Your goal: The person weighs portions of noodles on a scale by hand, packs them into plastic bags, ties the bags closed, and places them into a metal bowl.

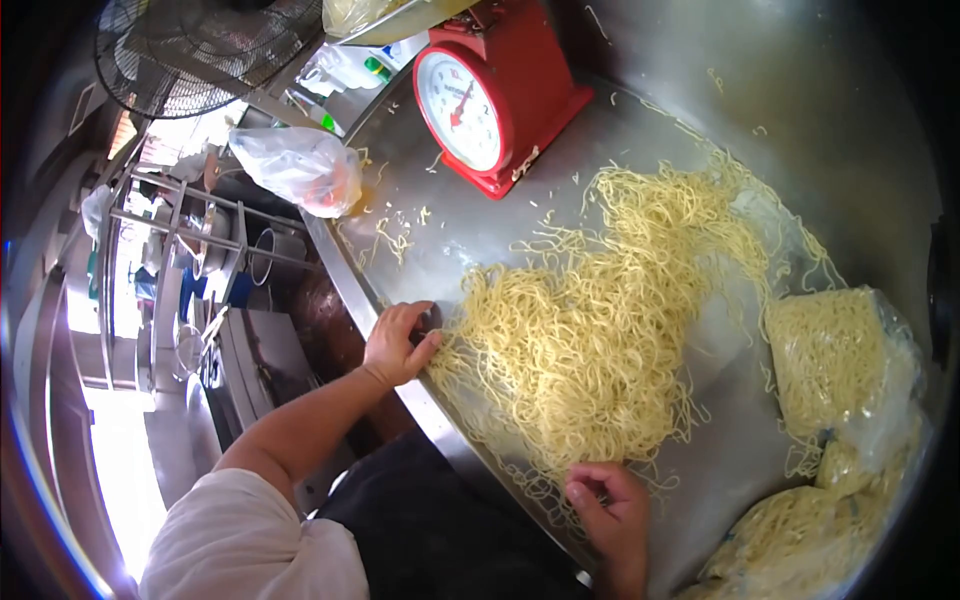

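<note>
A large loose heap of yellow noodles (600,340) is spread over the metal work table (725,390). My left hand (398,345) is at the table's edge, beside the left end of the heap, thumb and fingers apart with nothing held. At the near side of the heap, my right hand (612,508) touches or nearly touches some strands. Its fingers are loosely curled, with a gap to the thumb, and no noodles show in its grasp. Stray strands lie around both hands.
A red dial scale (500,110) stands at the back, with a pan (390,22) on top. Bagged noodles (830,360) and another noodle bag (790,540) lie at the right. A clear plastic bag (300,170) sits on the left edge. A fan (200,50) stands beyond.
</note>
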Demonstrator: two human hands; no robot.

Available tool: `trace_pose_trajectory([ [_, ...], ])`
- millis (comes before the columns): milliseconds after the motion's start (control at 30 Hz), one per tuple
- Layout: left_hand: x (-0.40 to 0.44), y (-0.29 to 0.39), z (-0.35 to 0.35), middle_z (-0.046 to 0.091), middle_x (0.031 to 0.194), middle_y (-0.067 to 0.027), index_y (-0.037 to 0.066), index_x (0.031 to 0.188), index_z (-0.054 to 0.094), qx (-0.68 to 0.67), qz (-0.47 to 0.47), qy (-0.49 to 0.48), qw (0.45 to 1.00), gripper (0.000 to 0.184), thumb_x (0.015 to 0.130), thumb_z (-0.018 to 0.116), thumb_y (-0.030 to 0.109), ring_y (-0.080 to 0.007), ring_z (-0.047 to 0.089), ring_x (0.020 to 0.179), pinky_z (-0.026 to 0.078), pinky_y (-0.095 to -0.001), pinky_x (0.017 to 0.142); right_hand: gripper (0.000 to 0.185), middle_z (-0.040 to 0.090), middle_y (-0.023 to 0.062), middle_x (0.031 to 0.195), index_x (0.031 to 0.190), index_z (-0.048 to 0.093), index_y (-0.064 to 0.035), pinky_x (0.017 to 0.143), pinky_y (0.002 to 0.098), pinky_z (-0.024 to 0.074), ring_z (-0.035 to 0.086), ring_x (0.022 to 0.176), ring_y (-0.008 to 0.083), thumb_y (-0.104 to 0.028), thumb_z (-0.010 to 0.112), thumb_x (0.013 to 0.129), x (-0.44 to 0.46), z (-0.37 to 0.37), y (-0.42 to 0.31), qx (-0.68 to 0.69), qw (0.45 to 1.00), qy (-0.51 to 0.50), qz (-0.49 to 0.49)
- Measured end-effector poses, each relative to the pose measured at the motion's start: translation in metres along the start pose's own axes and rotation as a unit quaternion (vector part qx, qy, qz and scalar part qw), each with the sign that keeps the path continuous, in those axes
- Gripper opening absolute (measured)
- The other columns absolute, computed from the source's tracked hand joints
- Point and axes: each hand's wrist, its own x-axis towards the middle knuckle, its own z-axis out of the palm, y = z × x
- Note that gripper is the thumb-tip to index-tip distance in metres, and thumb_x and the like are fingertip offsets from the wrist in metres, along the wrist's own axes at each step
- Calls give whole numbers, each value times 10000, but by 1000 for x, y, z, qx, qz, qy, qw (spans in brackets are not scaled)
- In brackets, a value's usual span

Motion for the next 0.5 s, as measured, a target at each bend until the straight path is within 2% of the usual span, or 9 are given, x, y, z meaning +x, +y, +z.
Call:
trace_pose_trajectory([
  [167,2,3,-1,554,839,-132,32,1174,551,-5,3,-2,1000,498,811,607,368,-317,540,806,431,-414,761,176,652,44,870,982,667,-12,679,226,459,573,735,83,-35,703,812,-3,1,2,15,1000,11,12],
  [500,2,3,-1,554,847,-119,37,1170,559,-5,4,-4,1000,466,818,619,338,-302,537,818,432,-411,771,175,644,28,861,980,663,-12,672,209,454,565,734,65,-29,706,812,-10,5,4,23,999,48,-2],
])
